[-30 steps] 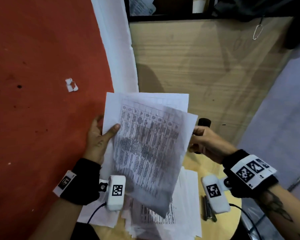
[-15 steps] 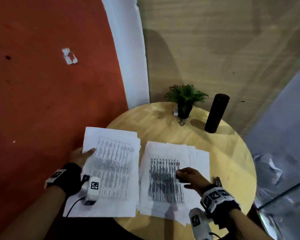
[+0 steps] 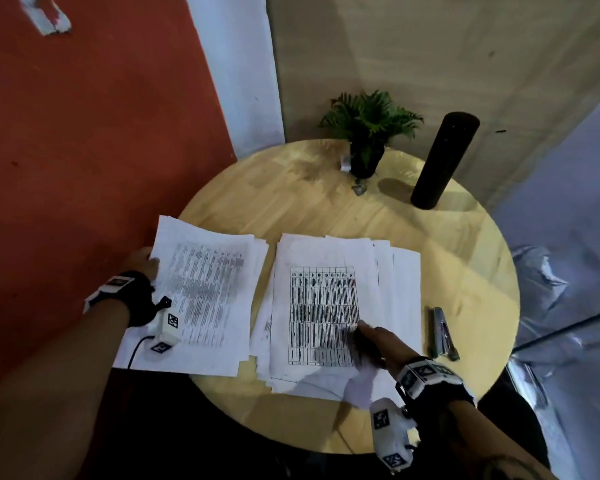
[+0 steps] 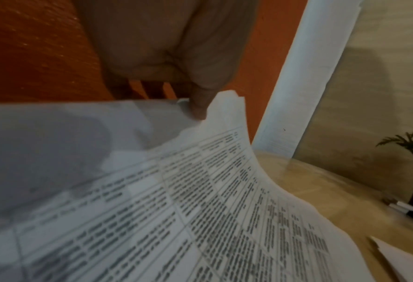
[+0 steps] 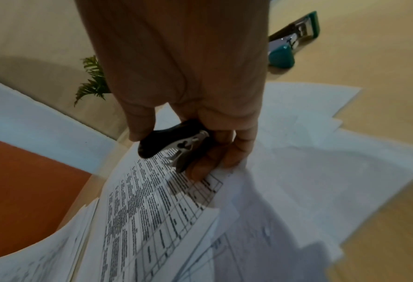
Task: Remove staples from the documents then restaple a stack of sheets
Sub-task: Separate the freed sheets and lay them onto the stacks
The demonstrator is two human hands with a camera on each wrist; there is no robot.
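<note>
- Left hand (image 3: 142,263): we pinch the far left edge of the left document stack (image 3: 205,296), thumb on top, fingers beneath; the sheets overhang the left rim of the round desk (image 3: 447,271).
- Right hand (image 3: 378,344): we curl our fingers round a black staple remover (image 5: 174,145), fingertips (image 5: 200,169) resting on the right document stack (image 3: 326,306), near side.
- Stapler (image 3: 442,334): lies on the desk just right of the right stack.
- Potted plant (image 3: 368,133), black cylinder (image 3: 440,161): far side of the desk.
</note>
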